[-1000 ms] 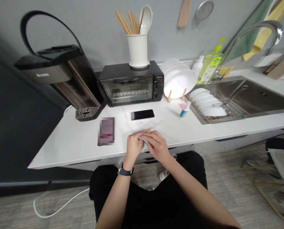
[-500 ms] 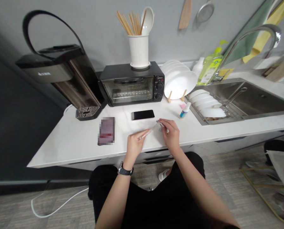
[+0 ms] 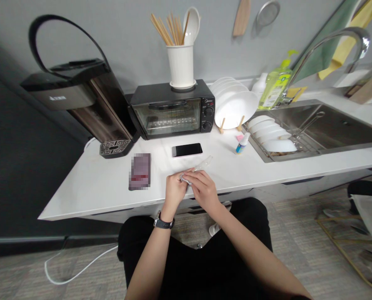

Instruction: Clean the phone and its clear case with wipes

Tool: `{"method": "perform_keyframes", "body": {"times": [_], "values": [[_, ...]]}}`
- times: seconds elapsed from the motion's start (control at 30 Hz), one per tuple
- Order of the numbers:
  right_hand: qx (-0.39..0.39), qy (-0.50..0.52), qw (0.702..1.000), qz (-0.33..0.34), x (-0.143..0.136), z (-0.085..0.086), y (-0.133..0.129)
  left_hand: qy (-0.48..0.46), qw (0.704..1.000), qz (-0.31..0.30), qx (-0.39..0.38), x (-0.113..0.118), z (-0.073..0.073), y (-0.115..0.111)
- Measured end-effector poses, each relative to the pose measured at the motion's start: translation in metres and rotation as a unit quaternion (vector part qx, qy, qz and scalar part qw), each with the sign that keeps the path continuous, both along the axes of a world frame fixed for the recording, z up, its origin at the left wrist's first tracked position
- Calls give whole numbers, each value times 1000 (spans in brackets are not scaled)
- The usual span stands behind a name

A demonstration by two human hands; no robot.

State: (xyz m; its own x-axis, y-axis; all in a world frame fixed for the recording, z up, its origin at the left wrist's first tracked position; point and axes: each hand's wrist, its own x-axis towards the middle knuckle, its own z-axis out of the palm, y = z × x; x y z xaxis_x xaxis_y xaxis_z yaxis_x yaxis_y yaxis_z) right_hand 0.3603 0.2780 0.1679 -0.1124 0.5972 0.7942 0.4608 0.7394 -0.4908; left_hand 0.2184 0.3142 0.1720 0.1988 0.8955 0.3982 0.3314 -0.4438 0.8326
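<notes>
My left hand [image 3: 176, 189] is closed around a thin clear phone case [image 3: 204, 163], whose far end sticks out to the right above the counter. My right hand [image 3: 204, 189] pinches a small crumpled grey-white cloth [image 3: 185, 180] and presses it against the case's near end, by my left fingers. Both hands hide much of the case. Just beyond them a phone [image 3: 187, 150] lies face up, its screen dark. A small spray bottle [image 3: 242, 143] with a blue label stands to the right, in front of a pink scrap [image 3: 239, 137].
A pixelated purplish item [image 3: 140, 171] lies left on the white counter [image 3: 95, 189]. Behind are a water dispenser [image 3: 89, 96], a toaster oven [image 3: 170, 114] topped by a utensil holder [image 3: 182, 64], and racked plates [image 3: 237, 108]. Bowls [image 3: 278, 146] sit at the sink [image 3: 333, 133].
My right hand has moved left and nearer with the cloth, from the far end of the case to the near end beside my left hand. My left hand has hardly moved.
</notes>
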Motion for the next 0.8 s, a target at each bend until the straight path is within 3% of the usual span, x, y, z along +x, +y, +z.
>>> {"method": "perform_keyframes", "body": {"times": [0.43,0.57,0.8], "values": [[-27,7,989,-145,75,5,45,-36,999,7,-33,4,-7,1],[-11,6,991,-131,60,4,37,-39,999,12,-31,6,-4,0],[1,3,1000,-19,1,-5,3,-6,1000,14,-22,2,1,0]]}}
